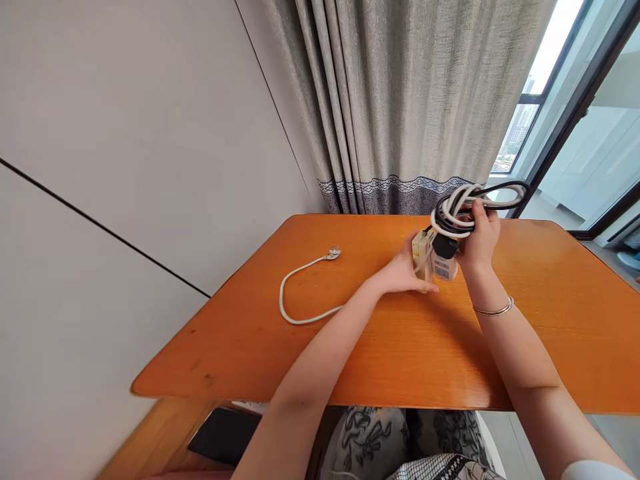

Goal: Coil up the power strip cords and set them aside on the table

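My left hand (401, 272) is closed around a cream-coloured block that looks like a power strip (420, 251), held up over the right half of the table. My right hand (481, 241) grips a coiled bundle of black and white cables (457, 208) just beside it. A black plug (445, 246) and a white adapter with a printed label (443, 268) hang close between the two hands. Whether they are plugged into the block is hidden. A white plug (333, 253) with metal prongs lies on the table, its white cord (295, 320) curving back toward my left forearm.
The orange wooden table (240, 347) has rounded corners and meets the pale wall (125, 167) on the left. A grey curtain (400, 100) hangs behind it, and a window (520, 127) is at the right. Below the front edge lies a dark flat object (225, 435).
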The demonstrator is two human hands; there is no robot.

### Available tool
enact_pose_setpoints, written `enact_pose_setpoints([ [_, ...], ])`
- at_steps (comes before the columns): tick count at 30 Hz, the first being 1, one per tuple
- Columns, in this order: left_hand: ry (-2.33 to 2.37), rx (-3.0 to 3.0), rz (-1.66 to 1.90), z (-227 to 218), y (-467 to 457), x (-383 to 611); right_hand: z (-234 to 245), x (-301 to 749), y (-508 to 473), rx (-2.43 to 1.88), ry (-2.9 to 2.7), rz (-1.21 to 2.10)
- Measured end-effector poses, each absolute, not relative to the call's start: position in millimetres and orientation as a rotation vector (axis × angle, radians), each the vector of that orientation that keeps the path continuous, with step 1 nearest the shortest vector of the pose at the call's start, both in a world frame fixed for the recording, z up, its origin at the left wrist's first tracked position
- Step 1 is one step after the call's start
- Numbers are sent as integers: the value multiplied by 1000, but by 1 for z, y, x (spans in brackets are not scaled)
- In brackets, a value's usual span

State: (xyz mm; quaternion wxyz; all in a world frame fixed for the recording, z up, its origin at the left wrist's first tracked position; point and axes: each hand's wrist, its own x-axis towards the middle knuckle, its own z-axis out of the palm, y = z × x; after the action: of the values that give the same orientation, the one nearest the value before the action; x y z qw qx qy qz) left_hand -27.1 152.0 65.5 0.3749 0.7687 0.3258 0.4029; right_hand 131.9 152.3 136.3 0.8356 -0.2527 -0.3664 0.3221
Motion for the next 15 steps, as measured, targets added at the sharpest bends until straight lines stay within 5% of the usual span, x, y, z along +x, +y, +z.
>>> enact_pose_setpoints([
  [7,1001,1881,1400,67,129,0,146,135,148,-451,-466,698],
  [15,1444,1973,1128,77,118,4,143,123,144,-495,-447,868],
])
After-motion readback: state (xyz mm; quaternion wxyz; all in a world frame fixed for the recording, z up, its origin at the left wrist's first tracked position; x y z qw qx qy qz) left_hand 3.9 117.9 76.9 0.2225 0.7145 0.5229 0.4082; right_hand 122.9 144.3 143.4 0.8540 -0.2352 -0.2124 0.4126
